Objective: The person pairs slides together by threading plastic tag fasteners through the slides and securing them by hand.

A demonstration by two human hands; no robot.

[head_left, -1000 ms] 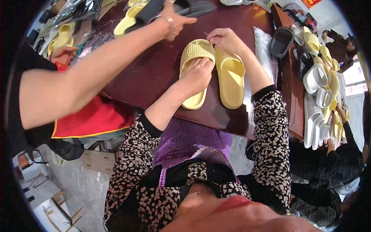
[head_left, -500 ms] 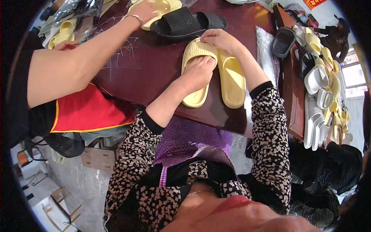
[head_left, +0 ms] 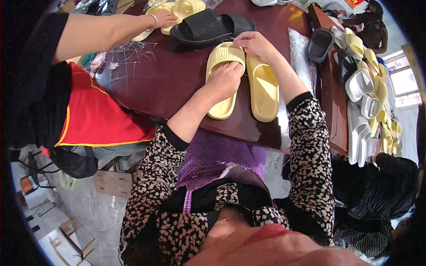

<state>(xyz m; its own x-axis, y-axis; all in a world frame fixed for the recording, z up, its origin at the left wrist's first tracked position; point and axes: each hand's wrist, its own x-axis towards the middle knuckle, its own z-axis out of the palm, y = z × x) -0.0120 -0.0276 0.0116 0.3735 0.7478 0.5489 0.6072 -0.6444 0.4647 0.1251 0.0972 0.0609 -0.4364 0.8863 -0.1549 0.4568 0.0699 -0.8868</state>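
Observation:
Two yellow slippers lie side by side on the dark red table, toes away from me. My left hand (head_left: 224,82) reaches into the left slipper (head_left: 222,109), its bent fingers holding it from within; the fingertips are hidden under the ribbed strap. At the toes of the pair, my right hand (head_left: 255,45) is closed in a pinch, and whatever lies between its fingertips is too small to make out. Its wrist passes over the front of the right slipper (head_left: 265,99). Just beyond my hands lies a pair of black slippers (head_left: 202,31).
A co-worker's hand (head_left: 164,19) touches yellow slippers (head_left: 186,8) at the far left. Thin loose strands (head_left: 128,55) are scattered near that arm. Clear plastic bags (head_left: 301,55) lie along the right edge, beside a wooden rack (head_left: 333,97) with white and yellow slippers (head_left: 358,84).
The co-worker's arm has swung away from me, and its other hand is out of sight. My hands keep nearly the same hold at the left slipper; the view has shifted slightly.

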